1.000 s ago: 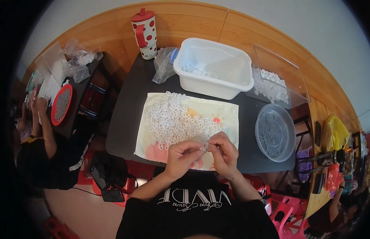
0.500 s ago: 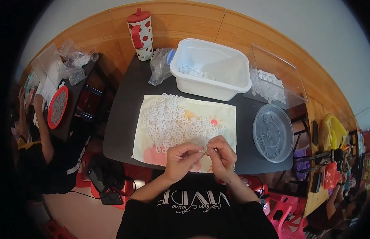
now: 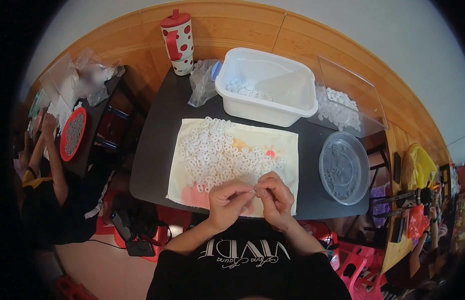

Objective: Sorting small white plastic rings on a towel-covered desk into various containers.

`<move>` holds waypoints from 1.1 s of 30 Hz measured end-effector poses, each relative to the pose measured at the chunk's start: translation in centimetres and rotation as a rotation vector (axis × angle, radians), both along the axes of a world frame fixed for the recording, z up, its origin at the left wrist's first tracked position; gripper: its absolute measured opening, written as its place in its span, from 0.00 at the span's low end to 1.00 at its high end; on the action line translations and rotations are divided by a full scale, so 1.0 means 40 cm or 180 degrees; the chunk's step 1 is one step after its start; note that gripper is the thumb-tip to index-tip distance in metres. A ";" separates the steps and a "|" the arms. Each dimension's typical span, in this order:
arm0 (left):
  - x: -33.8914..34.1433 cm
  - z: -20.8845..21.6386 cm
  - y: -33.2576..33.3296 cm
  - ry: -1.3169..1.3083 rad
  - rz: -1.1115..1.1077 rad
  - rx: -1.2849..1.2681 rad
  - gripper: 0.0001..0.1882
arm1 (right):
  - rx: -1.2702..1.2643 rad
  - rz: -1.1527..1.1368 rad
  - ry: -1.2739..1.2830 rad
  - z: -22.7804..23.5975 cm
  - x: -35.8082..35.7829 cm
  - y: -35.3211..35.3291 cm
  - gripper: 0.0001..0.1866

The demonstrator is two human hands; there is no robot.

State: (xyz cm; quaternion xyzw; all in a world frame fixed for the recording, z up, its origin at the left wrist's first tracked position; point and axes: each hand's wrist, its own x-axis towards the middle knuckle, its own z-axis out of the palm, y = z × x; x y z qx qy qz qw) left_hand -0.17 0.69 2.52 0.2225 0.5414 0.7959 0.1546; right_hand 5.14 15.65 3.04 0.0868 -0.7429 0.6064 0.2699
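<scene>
Above the near edge of a pale yellow cloth, my left hand and my right hand meet fingertip to fingertip. Both are closed in a pinch around one small white piece, mostly covered by the fingers. Just beyond them spreads a heap of small white oval plastic pieces with two holes. The heap lies on the cloth's left and middle parts. To the right of the cloth stands a round clear tub with small dark-looking bits on its bottom.
A white plastic basin holding some white pieces stands behind the cloth. Right of it, a clear box holds white round parts. A spotted tumbler and a plastic bag are at the back left. Another person's arm reaches over a neighbouring table with a red tray.
My right hand has tilted slightly and its fingertips have closed in against the left ones, covering more of the small white piece. The heap looks the same.
</scene>
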 end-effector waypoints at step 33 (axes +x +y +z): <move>0.014 -0.020 -0.018 0.0184 0.0107 -0.0420 0.08 | 0.1045 -0.0307 0.0754 0.000 -0.012 0.014 0.15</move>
